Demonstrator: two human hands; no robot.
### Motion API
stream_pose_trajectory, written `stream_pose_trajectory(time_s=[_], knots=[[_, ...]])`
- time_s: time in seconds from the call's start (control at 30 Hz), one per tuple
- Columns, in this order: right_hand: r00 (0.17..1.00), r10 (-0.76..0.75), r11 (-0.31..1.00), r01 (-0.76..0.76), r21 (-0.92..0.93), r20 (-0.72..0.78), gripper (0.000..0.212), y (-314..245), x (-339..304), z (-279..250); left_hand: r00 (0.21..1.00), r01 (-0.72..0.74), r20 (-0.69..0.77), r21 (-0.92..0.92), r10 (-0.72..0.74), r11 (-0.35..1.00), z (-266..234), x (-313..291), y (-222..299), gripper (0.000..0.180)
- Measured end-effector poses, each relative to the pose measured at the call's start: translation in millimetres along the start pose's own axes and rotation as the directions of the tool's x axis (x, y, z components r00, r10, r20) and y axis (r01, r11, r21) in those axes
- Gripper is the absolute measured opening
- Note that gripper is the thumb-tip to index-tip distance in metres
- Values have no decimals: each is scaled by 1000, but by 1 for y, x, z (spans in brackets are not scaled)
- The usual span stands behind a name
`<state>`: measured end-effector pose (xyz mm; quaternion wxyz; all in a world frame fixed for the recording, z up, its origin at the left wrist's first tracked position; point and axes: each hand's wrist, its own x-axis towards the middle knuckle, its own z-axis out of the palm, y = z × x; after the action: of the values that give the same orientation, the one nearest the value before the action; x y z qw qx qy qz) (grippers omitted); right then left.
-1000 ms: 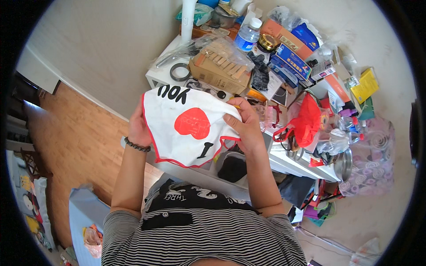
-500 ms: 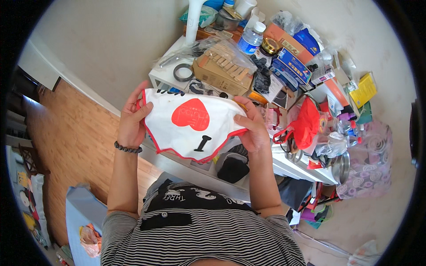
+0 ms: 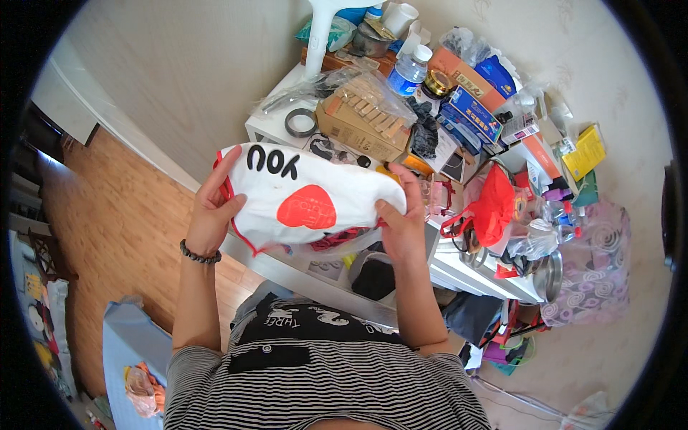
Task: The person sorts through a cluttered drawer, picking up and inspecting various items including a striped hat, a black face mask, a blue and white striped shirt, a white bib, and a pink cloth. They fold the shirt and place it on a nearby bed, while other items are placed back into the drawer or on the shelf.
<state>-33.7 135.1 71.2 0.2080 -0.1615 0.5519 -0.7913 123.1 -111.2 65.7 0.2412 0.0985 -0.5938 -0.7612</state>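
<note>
Left hand (image 3: 212, 221): pinches white, red-edged, heart-printed fabric cloth (image 3: 309, 203)
Right hand (image 3: 403, 228): grips its opposite end
Cloth's lower edge: blurred, hard to trace

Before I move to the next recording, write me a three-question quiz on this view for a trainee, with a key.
1. Fill in: The white cloth has a red ____ printed on it.
2. Which is nearer the left hand: the dark tape-like ring on the white table, or the red bag?
3. True or false: Only the left hand holds the cloth.

Key:
1. Heart.
2. The dark tape-like ring.
3. False; the right hand grips the other side.
</note>
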Motion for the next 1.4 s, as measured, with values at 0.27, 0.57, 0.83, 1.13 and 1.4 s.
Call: stream_pose_trajectory(time_s=[0.27,0.57,0.83,1.13,1.4], knots=[[959,-187,964,221,-148,215,60,-1,-2,-11,998,-44,-41,31,46,999,-13,-12,-9,72],[983,-97,970,128,-206,155,53,-5,-3,-10,999,-5,-36,11,6,1000,-13,-15,-5,75],[991,-86,993,94,74,-104,31,-4,1,-10,997,50,-60,-31,-52,998,-8,-11,0,71],[990,-97,983,111,145,-98,28,-3,2,-10,990,74,-121,-17,-76,997,-13,-8,-9,55],[984,-178,966,175,190,-2,60,-15,1,1,989,133,-68,-19,-134,991,-13,-9,-11,51]])
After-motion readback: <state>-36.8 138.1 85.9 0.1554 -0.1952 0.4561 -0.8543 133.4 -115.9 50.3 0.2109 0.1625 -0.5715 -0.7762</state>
